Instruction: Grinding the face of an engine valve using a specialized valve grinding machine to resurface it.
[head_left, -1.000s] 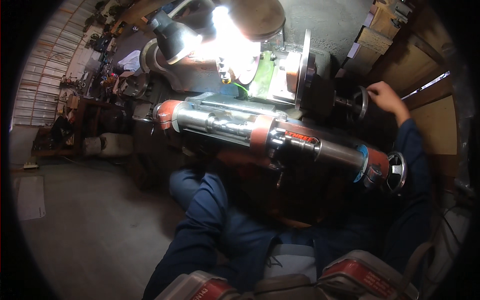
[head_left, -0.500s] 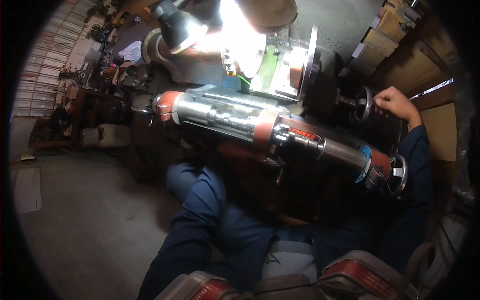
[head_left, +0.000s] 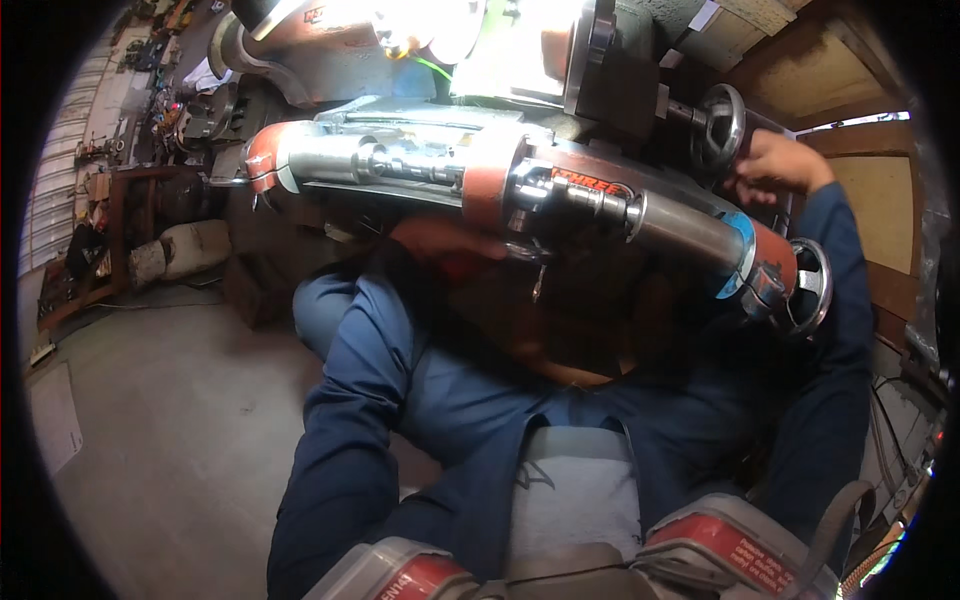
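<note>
My right hand (head_left: pixel 785 165) is at the lower right of a metal handwheel (head_left: pixel 722 128), its fingers curled in at the rim and slightly blurred. Whatever handle it grips there is hidden by the hand. My left hand (head_left: pixel 445 238) reaches into shadow below the machine's long bed, fingertips close to a small chrome lever (head_left: pixel 538 282); its grip is too dark to make out. Above it, a shiny lobed shaft (head_left: pixel 425 166) lies lengthwise between a steel cylinder (head_left: pixel 335 160) and a red clamp collar (head_left: pixel 484 192). The shaft's lobes show again beyond the collar, up to a second steel cylinder (head_left: pixel 685 235).
A second handwheel (head_left: pixel 808 290) sticks out at the machine's right end, near my right sleeve. Bright light glares over the upper machine body (head_left: pixel 330 50). Cluttered shelving stands far left, a wooden frame (head_left: pixel 880 190) at the right. Red-labelled respirator cartridges (head_left: pixel 735 540) hang low in view.
The view has shifted, so the machine sits higher and a little left. My right hand stays by the handwheel, its fingers now lower against the rim. My left hand has become visible under the bed.
</note>
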